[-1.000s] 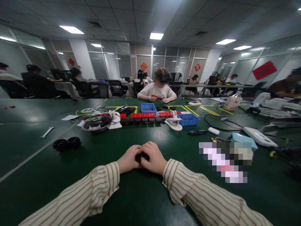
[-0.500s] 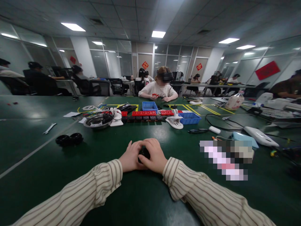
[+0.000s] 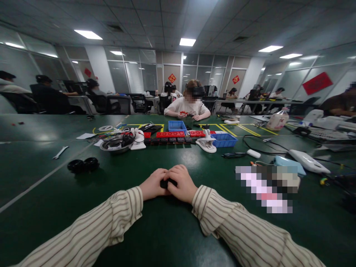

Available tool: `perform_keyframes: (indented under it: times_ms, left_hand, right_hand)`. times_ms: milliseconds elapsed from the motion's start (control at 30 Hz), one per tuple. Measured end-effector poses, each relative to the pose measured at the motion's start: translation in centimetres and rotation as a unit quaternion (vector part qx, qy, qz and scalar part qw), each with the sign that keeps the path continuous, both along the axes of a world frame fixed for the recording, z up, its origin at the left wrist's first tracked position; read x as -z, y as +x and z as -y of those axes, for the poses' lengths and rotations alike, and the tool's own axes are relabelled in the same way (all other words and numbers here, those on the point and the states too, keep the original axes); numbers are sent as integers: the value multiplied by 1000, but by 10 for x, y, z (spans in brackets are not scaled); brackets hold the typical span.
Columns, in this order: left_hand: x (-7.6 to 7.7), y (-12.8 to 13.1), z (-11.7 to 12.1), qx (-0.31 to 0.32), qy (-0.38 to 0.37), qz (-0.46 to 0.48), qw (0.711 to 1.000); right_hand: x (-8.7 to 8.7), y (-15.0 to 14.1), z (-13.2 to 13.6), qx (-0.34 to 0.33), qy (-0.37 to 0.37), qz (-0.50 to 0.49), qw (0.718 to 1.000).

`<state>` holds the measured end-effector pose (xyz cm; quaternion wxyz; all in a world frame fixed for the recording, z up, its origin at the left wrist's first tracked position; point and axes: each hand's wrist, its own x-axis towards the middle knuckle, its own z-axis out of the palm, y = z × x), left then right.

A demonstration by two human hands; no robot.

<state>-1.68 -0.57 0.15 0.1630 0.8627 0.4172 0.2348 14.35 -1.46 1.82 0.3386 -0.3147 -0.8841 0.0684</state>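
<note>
A small black rounded object [image 3: 168, 183] sits between my two hands over the green table, mostly covered by fingers. From the left, my left hand [image 3: 152, 184] closes around it. On the other side, my right hand [image 3: 181, 182] wraps over its top and right side, fingers touching those of the left. What kind of object it is cannot be made out. To the left on the table lies a pair of black, round, wheel-like pieces [image 3: 83, 165].
Ahead stand a metal bowl [image 3: 115, 149] with cables, a red-and-black strip [image 3: 170, 134], a white clip stand [image 3: 206, 142] and blue bins [image 3: 224, 140]. A wrench [image 3: 60, 152] lies left. A white power bank [image 3: 308, 161] is right. A co-worker [image 3: 186, 105] sits opposite.
My hands have closed further over the black object, and less of it shows. The left hand's fingers have shifted slightly, and the object appears turned.
</note>
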Motion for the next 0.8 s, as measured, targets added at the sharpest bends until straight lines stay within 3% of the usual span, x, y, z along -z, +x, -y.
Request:
perform_keyframes:
  times_ms: [167, 300, 400, 600, 800]
  left_hand:
    - [7, -6, -9, 26, -2, -2, 1000]
    - [9, -4, -6, 22, 29, -18, 999]
    - [9, -2, -1, 7, 49, -24, 998]
    - [4, 5, 9, -93, 72, -51, 992]
    - [-2, 10, 14, -114, 63, -64, 989]
  right_hand:
    - [1, -1, 3, -116, 44, -23, 992]
    - [-1, -1, 6, -133, 61, -53, 988]
    - [-3, -1, 7, -83, 52, -65, 993]
    - [7, 0, -3, 110, -40, -57, 992]
    - [7, -2, -4, 92, -39, -25, 995]
